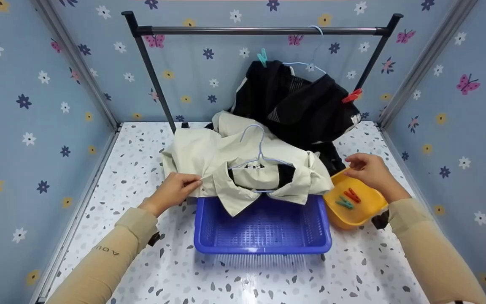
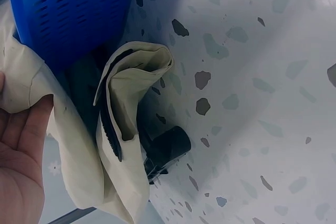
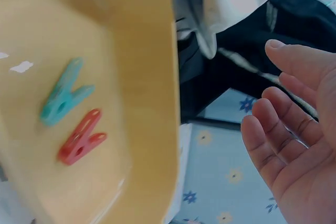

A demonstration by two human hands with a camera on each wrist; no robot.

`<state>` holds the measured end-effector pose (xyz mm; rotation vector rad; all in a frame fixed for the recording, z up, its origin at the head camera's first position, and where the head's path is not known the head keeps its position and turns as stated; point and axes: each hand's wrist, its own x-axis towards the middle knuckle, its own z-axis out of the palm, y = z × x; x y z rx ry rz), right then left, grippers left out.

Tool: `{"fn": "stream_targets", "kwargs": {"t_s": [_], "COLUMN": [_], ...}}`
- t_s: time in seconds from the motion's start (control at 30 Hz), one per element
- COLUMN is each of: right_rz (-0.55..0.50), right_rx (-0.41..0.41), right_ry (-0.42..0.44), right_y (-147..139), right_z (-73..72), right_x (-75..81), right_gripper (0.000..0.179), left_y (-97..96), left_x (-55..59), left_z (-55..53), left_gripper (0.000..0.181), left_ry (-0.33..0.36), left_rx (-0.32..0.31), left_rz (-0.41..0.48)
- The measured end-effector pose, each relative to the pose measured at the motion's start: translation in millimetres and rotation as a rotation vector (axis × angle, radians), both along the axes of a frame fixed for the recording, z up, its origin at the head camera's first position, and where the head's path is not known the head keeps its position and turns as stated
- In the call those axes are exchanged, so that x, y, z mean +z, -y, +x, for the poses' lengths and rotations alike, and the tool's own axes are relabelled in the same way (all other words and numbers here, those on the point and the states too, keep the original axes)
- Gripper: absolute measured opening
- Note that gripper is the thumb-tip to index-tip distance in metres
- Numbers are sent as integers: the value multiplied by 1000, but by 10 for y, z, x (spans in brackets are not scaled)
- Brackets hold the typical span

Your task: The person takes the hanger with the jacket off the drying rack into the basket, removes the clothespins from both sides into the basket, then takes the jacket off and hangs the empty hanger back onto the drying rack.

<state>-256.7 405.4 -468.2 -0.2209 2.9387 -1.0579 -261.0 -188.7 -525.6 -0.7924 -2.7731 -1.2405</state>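
Observation:
A cream collared jacket (image 1: 209,147) lies over the back of a blue basket (image 1: 264,249), with a light-blue hanger (image 1: 261,147) inside its neck. My left hand (image 1: 174,191) pinches the jacket's left side between thumb and fingers; the left wrist view shows the cloth (image 2: 79,156) draping below that hand. Above the back rim of a yellow bin (image 1: 369,202), my right hand (image 1: 369,171) hovers with loosely bent fingers, holding nothing. Inside the bin lie a red clothespin (image 3: 81,139) and a teal clothespin (image 3: 63,95).
Behind stands a black clothes rack (image 1: 226,31). A black garment (image 1: 306,105) hangs there on another hanger, with a teal clothespin (image 1: 262,57) and a red clothespin (image 1: 352,96) on it. Patterned walls (image 1: 28,139) enclose the speckled table (image 1: 163,270) on the left, back and right.

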Motion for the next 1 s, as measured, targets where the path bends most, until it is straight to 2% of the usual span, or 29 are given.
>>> {"fn": "stream_targets", "kwargs": {"t_s": [0.2, 0.43, 0.63, 1.0], "right_rz": [-12, -27, -69, -157], "right_rx": [44, 106, 156, 257], "right_ry": [-67, -152, -191, -244], "right_y": [205, 490, 759, 1277], "right_z": [16, 33, 37, -57], "right_x": [92, 234, 345, 428], "right_gripper": [37, 33, 31, 30], "left_y": [6, 5, 10, 12], "left_x": [-6, 0, 28, 74], "left_z": [5, -7, -6, 12], "left_gripper": [16, 15, 15, 17], "left_ry": [3, -25, -35, -28], "left_rx": [0, -7, -13, -22], "left_rz": [0, -8, -31, -56]}}
